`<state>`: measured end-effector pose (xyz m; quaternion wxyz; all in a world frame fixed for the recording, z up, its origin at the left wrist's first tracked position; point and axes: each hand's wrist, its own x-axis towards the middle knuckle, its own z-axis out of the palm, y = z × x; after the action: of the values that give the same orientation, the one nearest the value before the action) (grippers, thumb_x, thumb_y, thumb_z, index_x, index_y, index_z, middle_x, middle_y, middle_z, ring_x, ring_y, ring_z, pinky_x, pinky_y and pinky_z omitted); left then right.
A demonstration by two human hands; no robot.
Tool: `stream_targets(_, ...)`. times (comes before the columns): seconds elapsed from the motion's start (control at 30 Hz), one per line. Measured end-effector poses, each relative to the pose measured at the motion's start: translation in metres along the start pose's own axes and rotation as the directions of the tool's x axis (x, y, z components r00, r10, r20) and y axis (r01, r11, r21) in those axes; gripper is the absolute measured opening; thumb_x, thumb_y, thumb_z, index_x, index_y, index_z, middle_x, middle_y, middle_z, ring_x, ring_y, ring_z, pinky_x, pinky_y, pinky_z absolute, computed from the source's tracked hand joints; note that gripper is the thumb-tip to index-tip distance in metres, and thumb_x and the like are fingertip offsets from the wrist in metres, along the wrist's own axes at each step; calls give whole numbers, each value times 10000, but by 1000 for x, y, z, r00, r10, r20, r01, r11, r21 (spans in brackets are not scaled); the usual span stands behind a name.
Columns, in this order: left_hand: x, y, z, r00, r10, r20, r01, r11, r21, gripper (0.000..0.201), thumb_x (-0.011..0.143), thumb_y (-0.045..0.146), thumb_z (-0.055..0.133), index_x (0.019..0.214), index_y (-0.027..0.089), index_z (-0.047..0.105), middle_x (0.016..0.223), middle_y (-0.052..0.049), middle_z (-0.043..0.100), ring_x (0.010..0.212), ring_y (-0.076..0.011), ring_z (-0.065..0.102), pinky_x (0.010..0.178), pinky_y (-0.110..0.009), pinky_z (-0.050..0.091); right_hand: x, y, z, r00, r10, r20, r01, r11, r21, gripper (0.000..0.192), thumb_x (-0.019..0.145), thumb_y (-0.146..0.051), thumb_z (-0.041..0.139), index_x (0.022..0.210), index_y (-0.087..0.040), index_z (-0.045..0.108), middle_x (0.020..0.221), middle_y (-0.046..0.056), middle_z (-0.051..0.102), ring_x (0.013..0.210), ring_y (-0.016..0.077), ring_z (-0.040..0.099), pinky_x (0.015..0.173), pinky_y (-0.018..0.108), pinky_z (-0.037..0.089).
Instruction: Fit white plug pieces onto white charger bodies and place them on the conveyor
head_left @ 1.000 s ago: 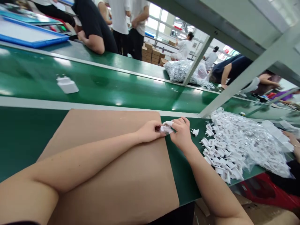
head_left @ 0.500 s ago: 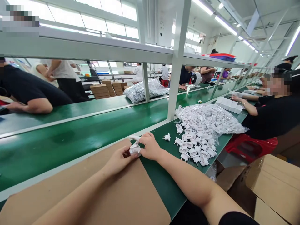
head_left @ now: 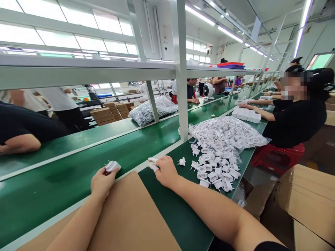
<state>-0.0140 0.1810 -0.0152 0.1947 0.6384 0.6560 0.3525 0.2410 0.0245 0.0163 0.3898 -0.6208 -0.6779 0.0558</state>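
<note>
My left hand [head_left: 102, 183] is closed on a white plug adapter [head_left: 113, 166], held over the green belt with small pins showing at its top. My right hand [head_left: 164, 170] is above the green bench strip beside the cardboard. White finger covers wrap its thumb and forefinger tips, which are slightly apart with nothing visible between them. Just right of this hand, a single white two-pin plug piece [head_left: 181, 161] lies on the bench. Beyond it spreads a loose pile of similar plug pieces [head_left: 218, 170], spilling from a clear plastic bag [head_left: 230, 130].
A cardboard sheet [head_left: 131, 216] lies under my left forearm. The green conveyor belt [head_left: 65, 184] runs past a white upright post [head_left: 180, 104]. A co-worker in black [head_left: 295, 115] sits at right near white boxes [head_left: 246, 114]. Open cartons [head_left: 309, 198] stand at lower right.
My hands were together at the plug adapter over the cardboard edge. Now they are apart: my left hand has carried the adapter left over the belt, and my right hand has let go.
</note>
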Motion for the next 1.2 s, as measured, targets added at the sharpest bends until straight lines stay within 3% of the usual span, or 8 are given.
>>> stream_targets(0.17, -12, 12, 3, 982, -116, -147, 128, 989, 78, 775, 704, 608, 743, 1342, 188, 615, 1433, -234, 581, 1395, -524, 446, 1120, -663, 356, -1, -1, 6, 1000, -11, 4, 11, 999, 47, 372, 1028, -228, 551, 1375, -217, 686, 1109, 100, 752, 1079, 223, 645, 1115, 411, 410)
stream_targets(0.3, -35, 33, -2, 908, 185, -375, -188, 982, 30, 718, 837, 582, 639, 1398, 142, 552, 1534, -239, 471, 1471, -441, 385, 1215, -609, 281, -6, 1, 14, 1000, -3, 19, 1, 995, 96, 458, 1005, -160, 502, 1438, -227, 636, 1316, 117, 705, 1234, 248, 603, 1131, 426, 414)
stream_targets(0.43, -57, 50, 2, 782, 589, -203, -614, 784, -89, 379, 948, 446, 576, 1238, 205, 620, 1272, -136, 667, 1274, -324, 580, 1166, -503, 398, -12, 2, 22, 999, -22, 23, 19, 992, 123, 578, 986, -127, 445, 1552, -221, 510, 1425, 123, 646, 1321, 251, 565, 1140, 436, 434)
stream_targets(0.67, -72, 51, 16, 489, 839, 238, -819, 536, -207, 309, 978, 335, 606, 1273, 259, 657, 1308, -96, 679, 1233, -306, 596, 1100, -505, 473, -9, 4, 10, 988, 155, 8, -148, 957, -251, 597, 964, -180, 485, 1555, -95, 463, 1616, 208, 441, 1570, 378, 252, 1262, 597, 219)
stream_targets(0.8, -66, 42, 18, 523, 807, 276, -796, 578, -182, 294, 988, 360, 609, 1242, 231, 682, 1283, -107, 687, 1217, -305, 594, 1088, -521, 484, -4, 10, 5, 922, 355, 155, -263, 868, -421, 663, 900, -128, 577, 1545, -27, 462, 1561, 272, 479, 1535, 421, 302, 1232, 581, 274)
stream_targets(0.93, -62, 37, 21, 560, 770, 306, -766, 622, -163, 254, 989, 383, 607, 1163, 234, 715, 1263, -101, 696, 1216, -301, 601, 1095, -522, 482, -2, 9, 2, 933, 273, 236, -166, 904, -393, 591, 913, -86, 524, 1502, -128, 548, 1505, 167, 568, 1430, 291, 460, 1200, 423, 359)
stream_targets(1.1, -62, 36, 22, 572, 754, 324, -752, 640, -159, 267, 992, 400, 600, 1162, 236, 724, 1298, -99, 683, 1247, -305, 596, 1120, -533, 461, 4, 10, -14, 942, 336, 7, -285, 809, -514, 644, 891, -189, 623, 1524, -136, 516, 1565, 237, 455, 1509, 458, 278, 1207, 682, 208)
stream_targets(1.2, -61, 37, 22, 581, 744, 330, -739, 652, -167, 271, 988, 400, 604, 1164, 237, 729, 1304, -102, 683, 1258, -311, 594, 1121, -539, 460, 9, 20, -23, 884, 466, -34, -407, 732, -546, 662, 879, -196, 638, 1522, -120, 497, 1585, 276, 412, 1440, 499, 352, 1100, 700, 338)
